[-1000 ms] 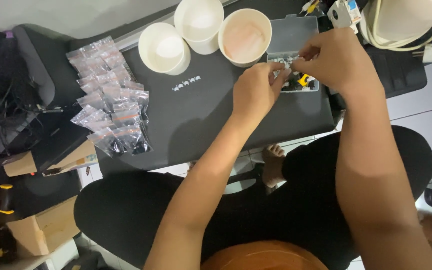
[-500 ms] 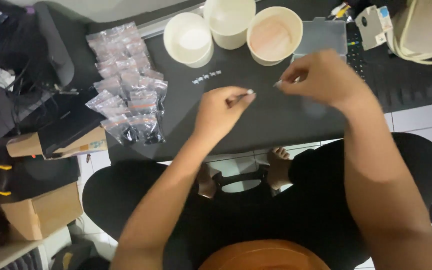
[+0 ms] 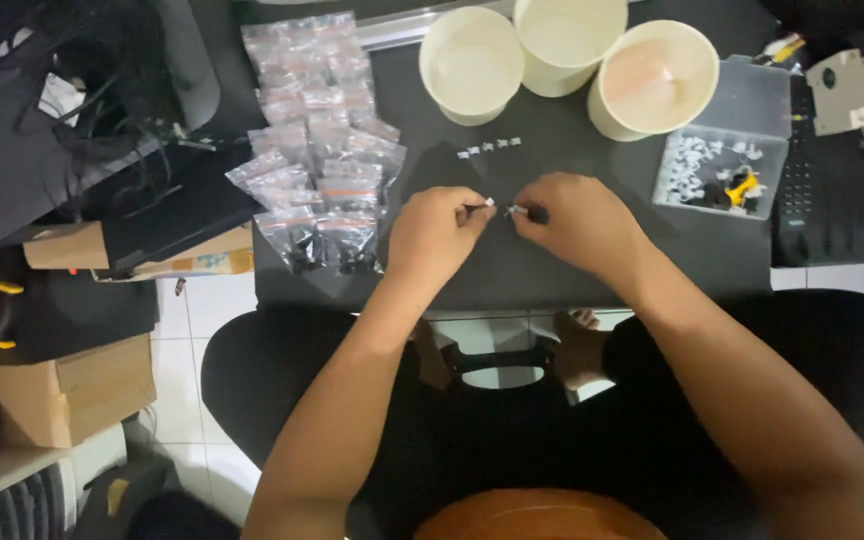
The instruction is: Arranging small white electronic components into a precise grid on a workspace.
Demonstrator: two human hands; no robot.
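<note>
Both hands have come back from the clear tray (image 3: 722,170) near the worktop's right edge to its middle. Left hand (image 3: 437,235) pinches a small white piece (image 3: 489,203); right hand (image 3: 577,220) pinches another small piece (image 3: 518,211), nearly touching, below a row of white pieces (image 3: 489,148).

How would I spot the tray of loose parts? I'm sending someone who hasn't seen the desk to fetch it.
Start at the three cream paper cups at the far edge of the black desk mat. Just right of and nearer than the rightmost cup lies a shallow clear plastic tray. Alone among its neighbours, it holds small white parts, black bits and one yellow piece.
</note>
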